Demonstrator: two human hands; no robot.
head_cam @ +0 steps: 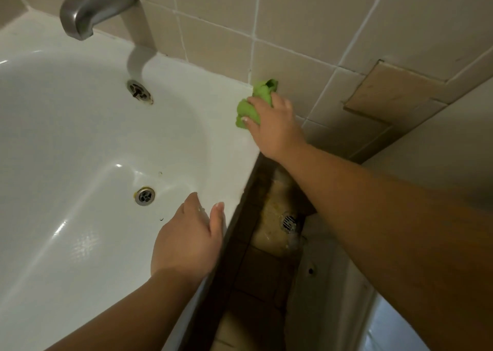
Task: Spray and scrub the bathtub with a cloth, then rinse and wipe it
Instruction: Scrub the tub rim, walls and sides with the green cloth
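Right hand (274, 126) is clamped on the crumpled bright-green cloth (253, 105), fingers curled over the wad, pressing it onto the flat rim of the glossy white bathtub (80, 137) at the corner where the rim meets the beige tiled wall (306, 30). Cloth pokes out ahead of the knuckles, touching or nearly touching the tile; can't tell which. Left hand (186, 241) holds nothing: fingers straight, palm down on the same rim nearer the body, thumb over the outer edge, looks like a brace. Key relation: the rim's long axis runs from the left hand away to the cloth at the wall, so the unwiped strip lies between the two hands, toward the body from the cloth. Likely next stroke is a pull back along that axis; right hand owns it. Basin, round chrome drain (144, 196) and brushed-metal spout (96, 3) sit left of the rim, apart from the cloth.
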